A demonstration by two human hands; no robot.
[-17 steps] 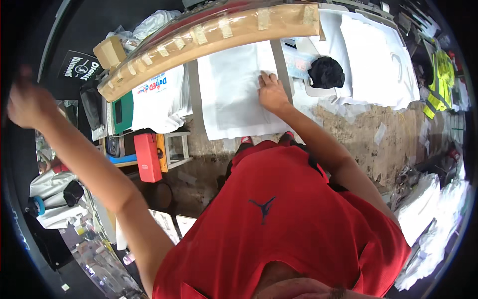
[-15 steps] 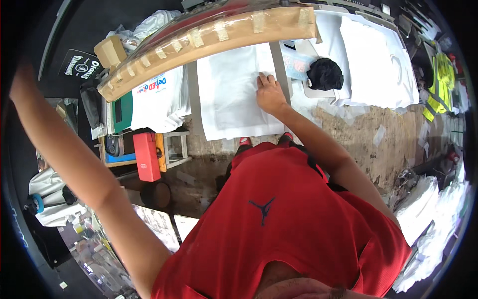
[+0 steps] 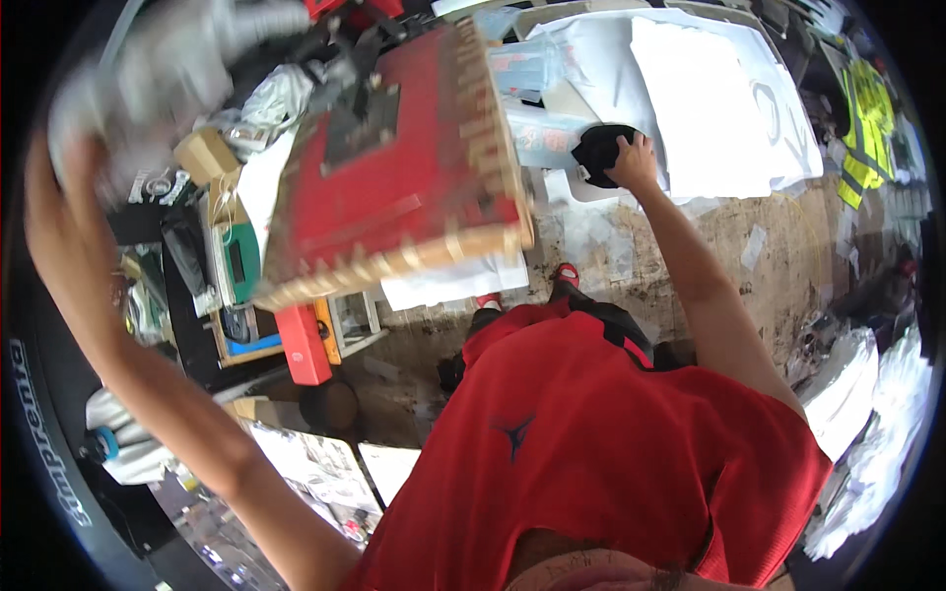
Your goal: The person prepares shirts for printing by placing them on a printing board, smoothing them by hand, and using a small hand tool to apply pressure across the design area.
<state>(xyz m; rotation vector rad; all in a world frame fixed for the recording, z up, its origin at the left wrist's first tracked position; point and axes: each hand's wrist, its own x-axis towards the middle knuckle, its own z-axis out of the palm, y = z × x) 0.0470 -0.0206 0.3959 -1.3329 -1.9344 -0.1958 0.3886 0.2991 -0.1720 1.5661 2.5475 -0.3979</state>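
My right hand [image 3: 636,161] has its fingers closed on a bunched black cloth [image 3: 597,155], at the edge of the white-covered surface. My left arm is raised to the far left. There my left hand [image 3: 81,167] is smeared by motion against a blurred grey-white bundle [image 3: 148,84]; whether it grips the bundle is unclear. Between my arms a red screen-printing frame [image 3: 414,167] with brown, taped edges lies low and slanted, blurred. It covers most of a white sheet [image 3: 458,283], whose near edge shows below it.
White sheets [image 3: 700,108] lie at the right, with clear plastic packets [image 3: 540,133] beside the black cloth. A high-visibility vest [image 3: 867,133] hangs far right. A red box [image 3: 303,345], a small cardboard box [image 3: 206,156] and a low wooden stool [image 3: 355,320] stand at the left.
The screen frame has come down over the white sheet. My right hand has left the sheet for the black cloth. A blurred grey-white bundle now shows by my left hand.
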